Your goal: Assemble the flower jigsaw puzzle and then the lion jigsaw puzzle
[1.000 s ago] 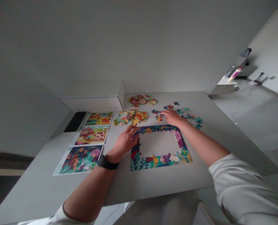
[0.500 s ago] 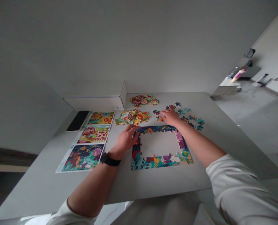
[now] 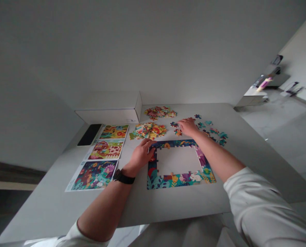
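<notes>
**Left at the Corner, Right Among the Scatter**

In the head view, the person's left hand (image 3: 140,155) is lying with loosely bent fingers on the upper left corner of a rectangular border of dark blue, purple and teal jigsaw pieces (image 3: 165,181). It is apparently steadying that corner and not gripping any visible piece. The border is sitting flat on a pale grey counter (image 3: 189,209), which is showing through the middle; the right forearm is hiding the upper right corner.

Beyond the border, the right hand (image 3: 187,127) is resting, palm down, over scattered teal, navy and orange jigsaw pieces (image 3: 223,135). Its fingertips are touching or nearly touching some of them; whether they are pinching one I cannot tell. A navy piece (image 3: 173,125) and an orange piece (image 3: 178,132) are lying just beside it.

The step in hand appears to be choosing among these loose pieces. The next move seems to call for a light fingertip pinch on a single piece, with its neighbours left undisturbed and the border kept steady.

To the left, a mixed yellow and orange heap of pieces (image 3: 149,130) is lying near the border, while three colourful printed picture sheets (image 3: 96,175) are forming a column beside a black-screened phone (image 3: 90,134).
</notes>
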Demonstrator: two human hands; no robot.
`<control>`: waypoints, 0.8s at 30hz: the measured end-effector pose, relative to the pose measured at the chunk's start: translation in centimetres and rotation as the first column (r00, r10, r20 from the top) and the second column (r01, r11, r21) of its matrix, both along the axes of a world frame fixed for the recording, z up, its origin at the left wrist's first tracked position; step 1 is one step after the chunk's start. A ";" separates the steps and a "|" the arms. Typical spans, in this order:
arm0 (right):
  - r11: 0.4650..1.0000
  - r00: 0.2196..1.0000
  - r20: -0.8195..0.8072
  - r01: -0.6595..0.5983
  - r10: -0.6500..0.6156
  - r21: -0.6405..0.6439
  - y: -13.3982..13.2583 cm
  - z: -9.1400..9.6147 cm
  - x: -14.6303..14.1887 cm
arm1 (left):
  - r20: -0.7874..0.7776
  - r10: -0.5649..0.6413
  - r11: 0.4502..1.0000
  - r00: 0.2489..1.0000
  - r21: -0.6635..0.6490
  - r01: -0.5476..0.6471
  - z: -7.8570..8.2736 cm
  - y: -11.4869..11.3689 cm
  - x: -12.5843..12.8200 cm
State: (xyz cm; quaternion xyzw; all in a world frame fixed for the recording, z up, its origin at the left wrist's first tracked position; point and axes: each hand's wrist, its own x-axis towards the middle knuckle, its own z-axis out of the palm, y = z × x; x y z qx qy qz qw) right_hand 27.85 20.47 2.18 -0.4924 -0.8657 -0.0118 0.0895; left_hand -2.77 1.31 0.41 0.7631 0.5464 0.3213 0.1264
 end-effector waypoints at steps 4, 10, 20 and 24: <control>0.963 0.962 0.016 0.271 -0.271 0.017 1.7 0.4 3.0 | 0.017 0.017 1.000 1.000 0.008 -0.017 -0.2 0.2 0.0; 0.928 0.930 0.087 0.365 -0.358 -0.080 3.0 -0.1 6.9 | 0.018 0.019 1.000 1.000 0.013 -0.019 -0.3 0.2 0.1; 0.941 0.941 0.072 0.335 -0.332 -0.041 3.0 -0.1 6.8 | -0.008 0.032 0.999 0.999 0.021 -0.031 0.3 0.0 0.3; 0.947 0.947 0.081 0.317 -0.312 -0.057 3.4 -0.3 5.9 | -0.011 0.043 0.998 0.999 0.036 -0.043 0.1 0.2 0.3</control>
